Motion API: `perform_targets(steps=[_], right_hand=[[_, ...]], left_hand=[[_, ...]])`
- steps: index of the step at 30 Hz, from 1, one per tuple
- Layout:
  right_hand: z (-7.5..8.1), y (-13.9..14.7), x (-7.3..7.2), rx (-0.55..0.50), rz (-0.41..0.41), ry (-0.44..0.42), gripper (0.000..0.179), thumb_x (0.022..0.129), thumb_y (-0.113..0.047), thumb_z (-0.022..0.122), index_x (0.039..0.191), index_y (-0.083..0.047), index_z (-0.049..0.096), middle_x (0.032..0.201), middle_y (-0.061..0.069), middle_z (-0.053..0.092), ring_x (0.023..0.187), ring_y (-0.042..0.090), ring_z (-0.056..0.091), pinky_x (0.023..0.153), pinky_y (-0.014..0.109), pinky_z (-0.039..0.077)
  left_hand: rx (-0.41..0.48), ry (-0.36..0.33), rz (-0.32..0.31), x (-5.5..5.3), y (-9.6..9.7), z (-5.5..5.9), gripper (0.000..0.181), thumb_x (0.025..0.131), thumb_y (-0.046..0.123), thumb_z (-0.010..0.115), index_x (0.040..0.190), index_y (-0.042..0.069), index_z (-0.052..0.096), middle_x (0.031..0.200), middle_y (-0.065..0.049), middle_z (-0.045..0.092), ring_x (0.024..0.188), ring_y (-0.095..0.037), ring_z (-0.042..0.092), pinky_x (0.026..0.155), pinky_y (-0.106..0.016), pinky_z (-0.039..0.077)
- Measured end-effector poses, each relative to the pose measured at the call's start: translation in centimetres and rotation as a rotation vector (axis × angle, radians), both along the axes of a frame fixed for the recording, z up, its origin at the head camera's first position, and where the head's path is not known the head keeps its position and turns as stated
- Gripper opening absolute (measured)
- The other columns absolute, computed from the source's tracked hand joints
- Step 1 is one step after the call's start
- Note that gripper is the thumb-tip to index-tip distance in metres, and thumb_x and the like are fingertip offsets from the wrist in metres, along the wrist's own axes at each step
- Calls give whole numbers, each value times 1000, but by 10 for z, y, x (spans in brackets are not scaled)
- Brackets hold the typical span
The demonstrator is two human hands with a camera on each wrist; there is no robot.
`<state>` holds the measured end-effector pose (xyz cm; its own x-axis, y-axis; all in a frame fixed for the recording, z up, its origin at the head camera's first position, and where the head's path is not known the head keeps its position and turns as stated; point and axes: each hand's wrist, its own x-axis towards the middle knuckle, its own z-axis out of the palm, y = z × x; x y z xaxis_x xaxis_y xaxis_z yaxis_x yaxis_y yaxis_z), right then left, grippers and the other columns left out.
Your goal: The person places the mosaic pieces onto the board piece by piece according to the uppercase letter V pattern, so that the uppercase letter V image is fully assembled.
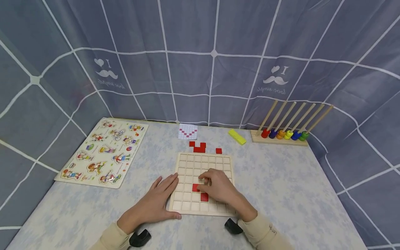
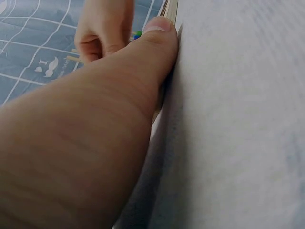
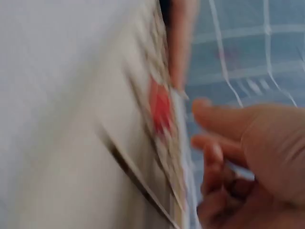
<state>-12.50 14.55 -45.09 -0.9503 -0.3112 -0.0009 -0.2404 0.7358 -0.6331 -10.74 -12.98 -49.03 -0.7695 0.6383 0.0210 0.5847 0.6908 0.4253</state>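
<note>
A square wooden grid board [image 1: 186, 207] lies on the table with two red square tiles in its cells. One red tile [image 1: 204, 197] sits nearer the front edge, and another red tile [image 1: 195, 188] is diagonally behind it to the left. My left hand [image 1: 157, 201] rests at the board's left side, fingers spread along the edge, thumb by the front corner. Over the middle of the board is my right hand [image 1: 217, 185], its thumb overlapping the rear tile in the head view. The right wrist view, blurred, shows a gap between its thumb and index finger [image 3: 217, 145], with nothing visible between them.
Several loose red tiles [image 1: 199, 150] lie behind the board. Further back are a printed pattern card [image 1: 188, 132] and a yellow block [image 1: 237, 137]. A picture puzzle board [image 1: 103, 152] lies at left; a pegged rack with coloured beads [image 1: 279, 140] stands at back right.
</note>
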Motion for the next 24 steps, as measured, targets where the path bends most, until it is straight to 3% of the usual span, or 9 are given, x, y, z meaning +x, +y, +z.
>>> perform_targets(steps=[6,9,12,19,24], right_hand=[[5,52,-52,-187,-107,-16,29,91,-20,79,117,-9,77,87,1,63,76,15,54,67,25,46],[-4,73,-80,-194,-152,11,31,92,-19,77,121,-8,75,94,5,64,81,17,55,70,28,47],[-15,85,-99,-172,-165,-17,33,93,-19,76,125,-10,73,100,7,65,84,18,57,73,31,48],[-32,94,-121,-102,-135,-98,31,96,-21,73,125,-11,74,104,6,67,88,17,57,78,31,49],[-33,94,-124,-52,-118,-76,30,97,-22,71,124,-9,74,103,8,68,87,17,58,77,31,50]], left_hand=[[0,10,3,-1,-1,0,123,75,82,67,162,5,27,171,-8,21,158,-28,23,127,-54,12],[-1,12,5,-1,-2,-1,123,75,81,68,162,5,27,171,-8,21,158,-28,23,127,-54,13],[0,-1,5,-1,-3,-1,123,75,81,68,162,5,27,172,-7,21,158,-28,23,126,-54,13],[13,-23,0,2,-2,0,122,75,79,70,162,4,27,171,-8,21,158,-29,24,126,-54,12],[5,-22,5,3,-1,2,122,75,79,70,162,5,27,171,-7,21,158,-29,24,126,-54,13]])
